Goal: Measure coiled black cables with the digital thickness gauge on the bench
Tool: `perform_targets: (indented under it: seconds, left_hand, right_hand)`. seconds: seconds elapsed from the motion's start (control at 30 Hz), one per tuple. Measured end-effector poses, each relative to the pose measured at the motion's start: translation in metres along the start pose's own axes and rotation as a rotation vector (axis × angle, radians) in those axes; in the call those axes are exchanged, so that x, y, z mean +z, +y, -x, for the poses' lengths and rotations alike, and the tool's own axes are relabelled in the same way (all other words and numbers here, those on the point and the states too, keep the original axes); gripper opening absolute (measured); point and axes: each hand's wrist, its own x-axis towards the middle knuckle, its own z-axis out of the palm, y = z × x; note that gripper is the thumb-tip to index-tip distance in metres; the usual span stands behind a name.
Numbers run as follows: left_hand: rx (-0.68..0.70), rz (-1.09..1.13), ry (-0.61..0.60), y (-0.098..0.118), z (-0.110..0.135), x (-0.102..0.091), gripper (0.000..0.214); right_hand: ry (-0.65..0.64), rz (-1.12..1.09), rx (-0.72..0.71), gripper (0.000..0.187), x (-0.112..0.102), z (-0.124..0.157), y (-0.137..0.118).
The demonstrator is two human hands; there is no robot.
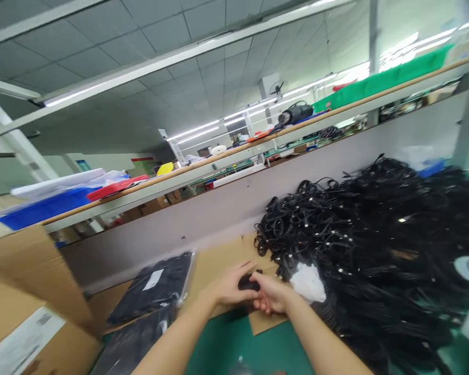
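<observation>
1. Your left hand (230, 286) is at the lower centre of the frame. Its fingers and thumb curve around a small black item (248, 282).
2. Your right hand (272, 295) meets it from the right. The thumb and index finger press on the same item, and the remaining fingers are curled.
3. Grip state: both hands grasp the black item between them. Its exact form is blurred and partly hidden by your fingers.
4. The item is at the lower centre of the frame, above the near edge of a brown cardboard sheet (214, 256). The green work surface (242, 350) shows below, at the bottom centre.
5. A large heap of black cables (375, 229) fills the right side of the frame. A crumpled white bag (308, 283) lies at its near left edge, just beside your right wrist.
6. Black goods in clear plastic (170, 276) lie left of your left hand, at the lower left; the upper pack bears a white label (153, 279).
7. A cardboard box (72, 284) stands at the lower left edge.
8. A long shelf (203, 170) slopes across the frame. It carries a blue tray (50, 207) at the left and a green bin (391, 78) at the upper right.
</observation>
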Motion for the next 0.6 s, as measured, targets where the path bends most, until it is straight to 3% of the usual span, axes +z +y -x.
perform_targets:
  seconds: [0.17, 0.4, 0.5, 0.6]
  left_hand:
    - [0.087, -0.032, -0.019, -0.012, -0.015, 0.02, 0.054]
    - [0.263, -0.262, 0.087, -0.078, -0.04, 0.041, 0.054]
    - [0.272, -0.28, 0.17, -0.094, -0.05, 0.047, 0.047]
    - [0.278, -0.244, 0.196, -0.1, -0.055, 0.052, 0.044]
  right_hand:
    - [-0.009, -0.002, 0.08, 0.06, -0.004, 0.002, -0.015]
    - [-0.102, -0.085, 0.233, 0.06, -0.024, -0.022, -0.026]
    - [-0.139, -0.108, 0.224, 0.059, -0.029, -0.023, -0.027]
    - [-0.094, -0.109, 0.113, 0.052, -0.03, -0.015, -0.027]
